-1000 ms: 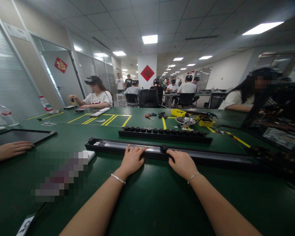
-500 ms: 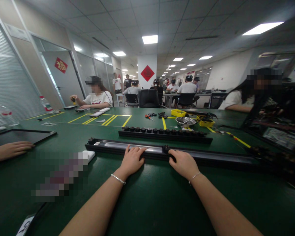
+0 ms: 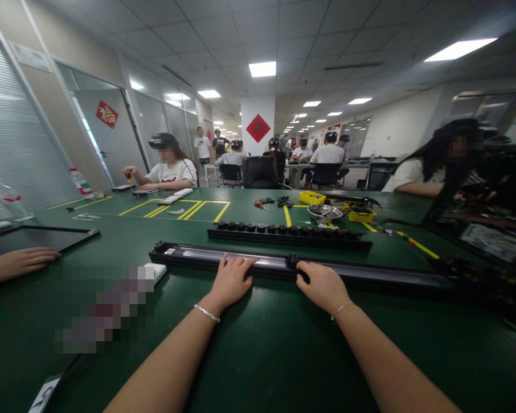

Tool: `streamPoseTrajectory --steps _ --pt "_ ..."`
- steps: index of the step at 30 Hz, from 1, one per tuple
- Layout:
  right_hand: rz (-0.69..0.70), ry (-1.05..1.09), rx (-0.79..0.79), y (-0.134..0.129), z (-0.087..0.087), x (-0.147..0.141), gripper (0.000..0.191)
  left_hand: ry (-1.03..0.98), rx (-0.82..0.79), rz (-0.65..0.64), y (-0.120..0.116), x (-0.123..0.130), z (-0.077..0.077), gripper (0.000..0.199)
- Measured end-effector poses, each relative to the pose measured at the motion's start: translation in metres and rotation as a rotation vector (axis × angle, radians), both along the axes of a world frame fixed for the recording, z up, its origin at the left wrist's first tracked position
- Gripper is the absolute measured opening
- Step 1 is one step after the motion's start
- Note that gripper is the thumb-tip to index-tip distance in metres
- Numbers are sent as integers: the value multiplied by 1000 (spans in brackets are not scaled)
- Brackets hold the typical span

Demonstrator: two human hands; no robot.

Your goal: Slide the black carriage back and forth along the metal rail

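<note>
A long black bar with a clear, shiny strip (image 3: 184, 252) lies across the green table in front of me. My left hand (image 3: 232, 282) rests on its near edge, fingers spread over the strip. Farther right, my right hand (image 3: 323, 287) has its fingers curled at a small black block (image 3: 292, 261) seated on the bar; the fingertips touch or nearly touch it. Whether those fingers grip the block is hard to make out. Just behind lies a shorter black rail (image 3: 284, 238) carrying a row of small black parts.
Another person's hand (image 3: 36, 261) rests on a black panel at the left. Behind the rail are a metal bowl (image 3: 324, 213), a yellow tray (image 3: 312, 197), an orange screwdriver (image 3: 262, 205) and black pieces. A white power strip (image 3: 158, 272) lies left of the bar.
The small black block and my right hand have shifted very slightly to the right. My left hand has stayed in place.
</note>
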State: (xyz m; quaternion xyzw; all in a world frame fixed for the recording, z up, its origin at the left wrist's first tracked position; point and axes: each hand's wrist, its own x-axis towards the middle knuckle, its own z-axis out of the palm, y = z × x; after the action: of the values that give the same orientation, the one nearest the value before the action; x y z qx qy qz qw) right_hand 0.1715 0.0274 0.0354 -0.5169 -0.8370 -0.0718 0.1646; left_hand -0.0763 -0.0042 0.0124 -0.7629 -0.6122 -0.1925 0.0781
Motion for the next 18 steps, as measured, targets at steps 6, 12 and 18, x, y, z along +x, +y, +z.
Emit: streamPoseTrajectory --steps 6,12,18 --pt "-8 9 9 0 0 1 22 -3 4 2 0 0 0 45" --pt "-12 4 11 0 0 1 23 8 -3 11 0 0 0 46" --pt "-9 8 23 0 0 2 22 9 0 14 -1 0 0 46"
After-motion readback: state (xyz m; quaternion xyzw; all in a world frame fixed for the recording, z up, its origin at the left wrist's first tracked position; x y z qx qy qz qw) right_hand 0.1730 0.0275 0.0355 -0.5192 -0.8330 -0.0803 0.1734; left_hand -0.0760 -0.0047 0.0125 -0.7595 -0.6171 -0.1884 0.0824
